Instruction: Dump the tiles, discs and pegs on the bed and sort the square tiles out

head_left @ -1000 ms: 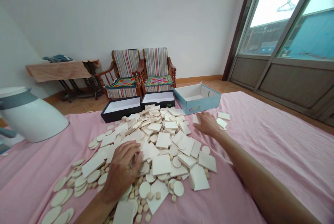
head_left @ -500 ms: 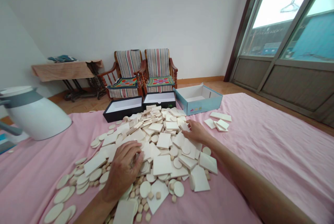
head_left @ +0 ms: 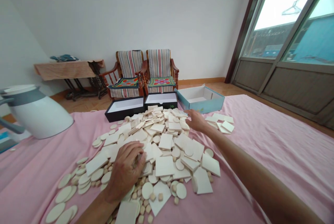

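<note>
A broad heap of pale wooden pieces lies in front of me: square and rectangular tiles, round discs and small cubes. On its near left part rests my left hand, fingers loosely bent and thumb apart, with no piece visibly gripped. My right hand reaches to the heap's far right edge. Its fingers point left over pale tiles near the light blue box, and they look apart; their undersides are hidden. Right of that hand, several tiles lie in a small separate group on the pink cloth.
Two black trays with white insides stand behind the heap, beside the blue box. A white and grey jug is at the left. Farther back are two wooden armchairs, a cloth-covered sewing table and a glazed door.
My right hand has moved away from me, from the heap's right side towards the blue box. The left hand stays on the heap. The view has shifted slightly.
</note>
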A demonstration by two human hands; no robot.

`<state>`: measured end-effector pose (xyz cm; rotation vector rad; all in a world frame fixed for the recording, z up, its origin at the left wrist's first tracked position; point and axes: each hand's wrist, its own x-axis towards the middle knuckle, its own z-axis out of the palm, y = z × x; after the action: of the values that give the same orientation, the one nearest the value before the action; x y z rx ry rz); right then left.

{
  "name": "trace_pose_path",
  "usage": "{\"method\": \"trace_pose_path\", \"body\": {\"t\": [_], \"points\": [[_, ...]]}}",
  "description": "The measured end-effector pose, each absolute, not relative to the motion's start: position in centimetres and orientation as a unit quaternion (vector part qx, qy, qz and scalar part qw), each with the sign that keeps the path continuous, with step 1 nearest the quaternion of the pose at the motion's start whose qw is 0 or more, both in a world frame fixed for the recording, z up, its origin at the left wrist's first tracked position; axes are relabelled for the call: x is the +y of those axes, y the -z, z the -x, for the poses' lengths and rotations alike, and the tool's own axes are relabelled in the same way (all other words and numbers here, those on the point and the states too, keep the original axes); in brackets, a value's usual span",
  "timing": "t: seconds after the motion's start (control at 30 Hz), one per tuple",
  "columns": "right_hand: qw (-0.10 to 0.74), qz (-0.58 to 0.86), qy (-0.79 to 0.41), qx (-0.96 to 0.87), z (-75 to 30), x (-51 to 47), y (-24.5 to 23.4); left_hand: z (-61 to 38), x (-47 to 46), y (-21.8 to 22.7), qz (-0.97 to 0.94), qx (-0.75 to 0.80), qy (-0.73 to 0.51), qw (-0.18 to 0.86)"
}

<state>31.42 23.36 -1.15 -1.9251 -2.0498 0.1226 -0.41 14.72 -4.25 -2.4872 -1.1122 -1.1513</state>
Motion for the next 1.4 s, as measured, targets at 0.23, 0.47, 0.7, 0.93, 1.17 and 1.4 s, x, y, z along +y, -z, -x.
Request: {"method": "trace_pose_path", "body": {"t": [0.23,0.47,0.7,0.93,1.17,1.4], "points": [[0.142,0.735,-0.072,-0.66,-26.9,29.1,1.6,0.3,14.5,4.2,0.838,-0.377,0.386,0.084],[0.155,0.759,-0.068,-0.629,-28.8,27.0,1.1,0.3,14.5,4.2,0.835,-0.378,0.39,0.085],[0.169,0.822,0.084,-0.537,-34.9,20.1,0.8,0.2,14.6,4.1,0.835,-0.377,0.391,0.092],[0.128,0.73,-0.048,-0.67,-30.8,17.9,1.6,0.3,14.9,4.3,0.835,-0.379,0.386,0.096],[0.111,0.728,-0.031,-0.675,-30.6,18.0,3.7,0.6,14.8,4.4,0.837,-0.379,0.383,0.098],[0.148,0.797,0.047,-0.583,-33.8,18.2,1.9,0.5,14.9,4.4,0.839,-0.378,0.38,0.094]]}}
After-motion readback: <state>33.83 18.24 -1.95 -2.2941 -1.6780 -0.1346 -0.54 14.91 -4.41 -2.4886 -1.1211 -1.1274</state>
